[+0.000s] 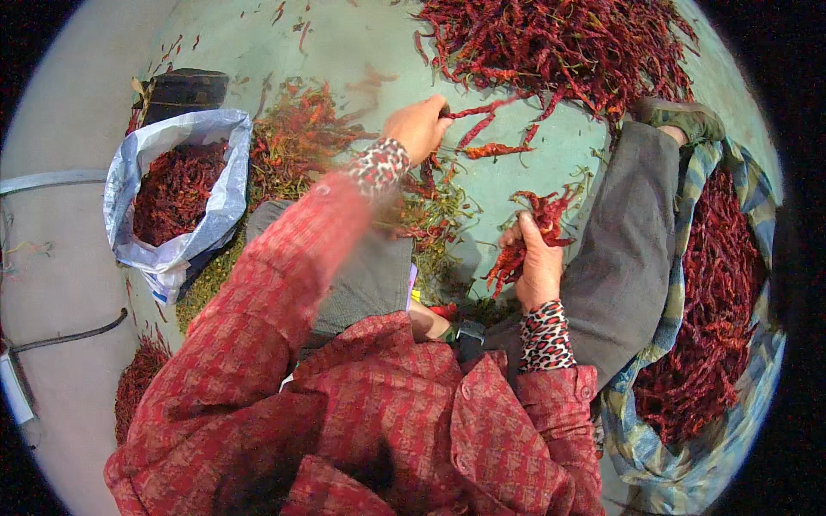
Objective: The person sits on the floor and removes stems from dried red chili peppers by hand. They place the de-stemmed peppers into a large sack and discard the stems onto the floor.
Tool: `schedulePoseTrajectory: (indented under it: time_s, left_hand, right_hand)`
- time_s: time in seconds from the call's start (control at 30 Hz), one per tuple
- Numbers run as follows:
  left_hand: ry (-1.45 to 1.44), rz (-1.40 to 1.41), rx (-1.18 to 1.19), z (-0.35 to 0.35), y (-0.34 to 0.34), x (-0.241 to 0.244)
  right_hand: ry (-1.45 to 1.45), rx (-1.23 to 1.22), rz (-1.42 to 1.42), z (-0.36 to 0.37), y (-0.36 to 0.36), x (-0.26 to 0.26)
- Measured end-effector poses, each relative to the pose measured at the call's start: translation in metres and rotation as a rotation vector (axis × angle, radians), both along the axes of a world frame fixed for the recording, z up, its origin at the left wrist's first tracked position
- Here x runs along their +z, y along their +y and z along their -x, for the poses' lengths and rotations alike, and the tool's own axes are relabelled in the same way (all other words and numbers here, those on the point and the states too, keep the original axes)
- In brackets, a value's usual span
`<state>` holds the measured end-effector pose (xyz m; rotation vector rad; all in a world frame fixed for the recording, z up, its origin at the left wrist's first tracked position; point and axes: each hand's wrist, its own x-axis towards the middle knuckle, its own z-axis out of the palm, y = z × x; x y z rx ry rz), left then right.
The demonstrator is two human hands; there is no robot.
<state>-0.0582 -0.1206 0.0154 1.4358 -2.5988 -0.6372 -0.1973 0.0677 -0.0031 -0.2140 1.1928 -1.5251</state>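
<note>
My left hand (416,129) reaches out over the green sheet, its fingers pinching the end of a dried red chili (481,108). Close by on the sheet lie a few loose dried chilies (497,151). Lower and to the right, my right hand (541,261) is closed around a bunch of dried red chilies (548,216), which stick out above and below the fist. Some of them carry pale green stems. Between my hands and my lap, green stems and chili bits (439,213) are scattered.
A large heap of dried chilies (555,51) lies ahead. At left stand a white woven sack (242,155) holding chilies and a dark container (187,93). More chilies fill a checked cloth (645,400) at right. A stem pile (290,138) lies beside the sack; my trousered leg (623,251) stretches forward.
</note>
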Motion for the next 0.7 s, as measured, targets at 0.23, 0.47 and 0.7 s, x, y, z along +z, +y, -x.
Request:
schedulePoseTrajectory:
  time_s: [0.23,0.47,0.7]
  left_hand:
    - [0.266,-0.035,-0.325,0.002,0.115,0.004]
    - [0.284,-0.134,-0.303,-0.006,0.125,0.005]
    - [0.506,-0.878,0.26,0.001,0.108,-0.01]
  right_hand:
    - [-0.09,0.055,-0.037,-0.005,0.004,0.002]
    - [0.091,0.203,0.047,-0.005,0.014,0.016]
    - [0.697,0.401,0.163,0.006,0.022,0.028]
